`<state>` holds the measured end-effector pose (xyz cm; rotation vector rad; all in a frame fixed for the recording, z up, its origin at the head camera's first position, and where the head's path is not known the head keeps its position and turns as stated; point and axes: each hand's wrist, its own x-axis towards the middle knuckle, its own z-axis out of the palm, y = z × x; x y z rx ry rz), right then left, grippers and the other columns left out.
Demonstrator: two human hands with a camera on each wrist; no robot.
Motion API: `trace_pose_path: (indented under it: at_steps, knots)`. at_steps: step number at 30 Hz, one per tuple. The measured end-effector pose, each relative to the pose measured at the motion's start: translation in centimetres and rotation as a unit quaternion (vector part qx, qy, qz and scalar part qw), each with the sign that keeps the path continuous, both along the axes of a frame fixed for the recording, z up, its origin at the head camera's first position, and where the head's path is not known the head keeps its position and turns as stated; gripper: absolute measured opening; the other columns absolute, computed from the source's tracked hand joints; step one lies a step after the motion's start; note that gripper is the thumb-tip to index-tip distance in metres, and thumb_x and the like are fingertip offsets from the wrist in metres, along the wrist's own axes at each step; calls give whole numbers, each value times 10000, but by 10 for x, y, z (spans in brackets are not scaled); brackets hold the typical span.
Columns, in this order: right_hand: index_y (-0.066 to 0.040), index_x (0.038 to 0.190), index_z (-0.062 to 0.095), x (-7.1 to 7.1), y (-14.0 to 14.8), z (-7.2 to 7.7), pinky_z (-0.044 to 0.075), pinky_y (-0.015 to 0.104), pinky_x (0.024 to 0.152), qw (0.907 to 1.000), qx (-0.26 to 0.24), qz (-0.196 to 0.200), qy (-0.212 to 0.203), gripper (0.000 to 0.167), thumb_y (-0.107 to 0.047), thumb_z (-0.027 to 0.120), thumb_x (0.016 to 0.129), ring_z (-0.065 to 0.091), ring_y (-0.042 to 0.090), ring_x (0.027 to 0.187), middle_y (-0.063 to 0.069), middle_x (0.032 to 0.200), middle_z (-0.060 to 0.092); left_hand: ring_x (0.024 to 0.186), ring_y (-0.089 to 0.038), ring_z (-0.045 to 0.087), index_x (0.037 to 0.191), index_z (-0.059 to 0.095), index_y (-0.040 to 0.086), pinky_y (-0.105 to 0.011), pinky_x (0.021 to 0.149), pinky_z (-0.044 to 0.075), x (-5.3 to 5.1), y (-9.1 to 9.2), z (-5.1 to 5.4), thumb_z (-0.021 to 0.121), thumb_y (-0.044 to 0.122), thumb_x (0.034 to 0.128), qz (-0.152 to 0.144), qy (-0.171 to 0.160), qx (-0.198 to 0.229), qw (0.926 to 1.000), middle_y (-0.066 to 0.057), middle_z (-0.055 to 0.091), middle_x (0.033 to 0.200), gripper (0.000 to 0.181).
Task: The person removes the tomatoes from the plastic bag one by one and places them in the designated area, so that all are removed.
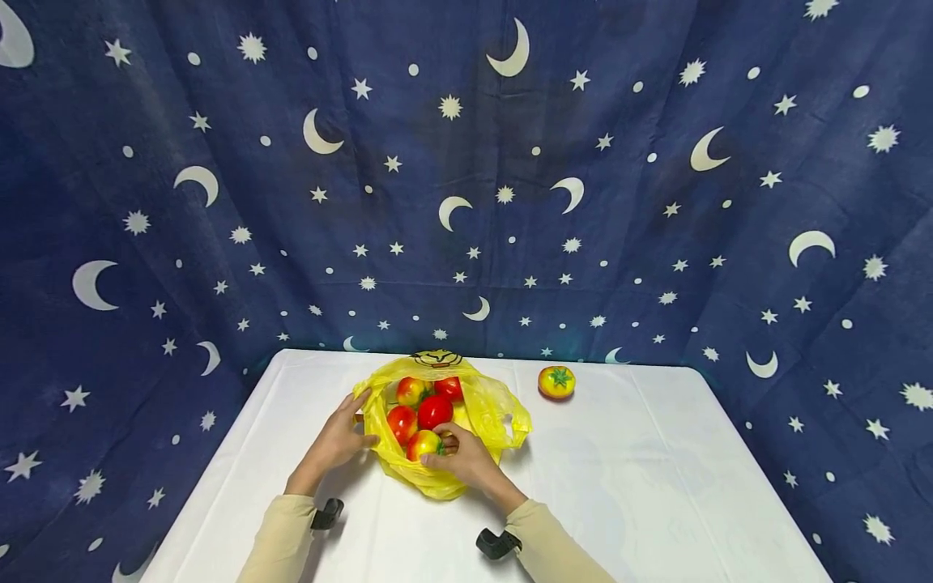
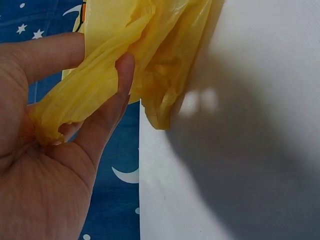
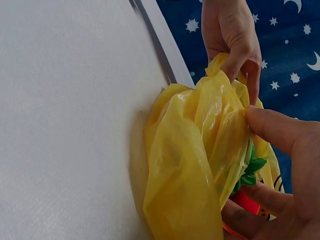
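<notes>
A yellow plastic bag lies with its mouth open on the table, holding several red and red-and-yellow fruits, among them a glossy red one. At the bag's left side my left hand holds a gathered strip of its plastic between thumb and fingers. My right hand reaches into the mouth, thumb and fingers about a red-and-yellow tomato at the near side. Green leaves of that tomato show between thumb and fingers in the right wrist view; the bag's rim hides part of it.
Another yellow-and-red tomato with a green leafy top sits on the white tablecloth, to the right of the bag near the back edge. Behind the table hangs a dark blue curtain with moons and stars.
</notes>
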<state>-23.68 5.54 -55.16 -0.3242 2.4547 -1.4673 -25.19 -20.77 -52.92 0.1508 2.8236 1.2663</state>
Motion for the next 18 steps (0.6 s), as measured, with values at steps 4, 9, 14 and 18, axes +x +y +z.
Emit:
trace_pose_path:
  at_steps: [4, 9, 14, 18]
  knots:
    - [-174, 1212, 619, 1, 0, 1, 495, 371, 856, 9999, -63, -72, 59, 537, -382, 826, 763, 556, 196, 985, 41, 1092, 610, 1199, -375, 579, 1533, 322, 63, -514, 1015, 479, 0, 1, -1, 789, 37, 733, -16, 26, 137, 9999, -176, 326, 1554, 927]
    - [-192, 1206, 615, 1, 1, 3, 507, 361, 861, 9995, -227, -208, 59, 508, -361, 819, 772, 568, 193, 972, 45, 1102, 621, 1210, -390, 570, 1531, 330, 71, -528, 1025, 470, 1, 1, -1, 791, 42, 730, 40, 13, 106, 9999, -190, 315, 1560, 925]
    - [-195, 1228, 606, 2, 0, 6, 540, 349, 862, 9988, -406, -255, 65, 515, -368, 807, 787, 597, 187, 981, 56, 1134, 634, 1211, -416, 562, 1534, 323, 71, -547, 1030, 460, 2, 0, -2, 783, 60, 740, 34, -13, 16, 10000, -236, 274, 1574, 918]
    - [-191, 1258, 589, 4, 2, 11, 566, 326, 836, 9976, -616, -321, -20, 561, -377, 815, 779, 632, 199, 982, 81, 1176, 627, 1230, -414, 557, 1537, 313, 64, -542, 1039, 456, 3, 0, -3, 780, 68, 749, 30, -31, 36, 10000, -228, 267, 1578, 916]
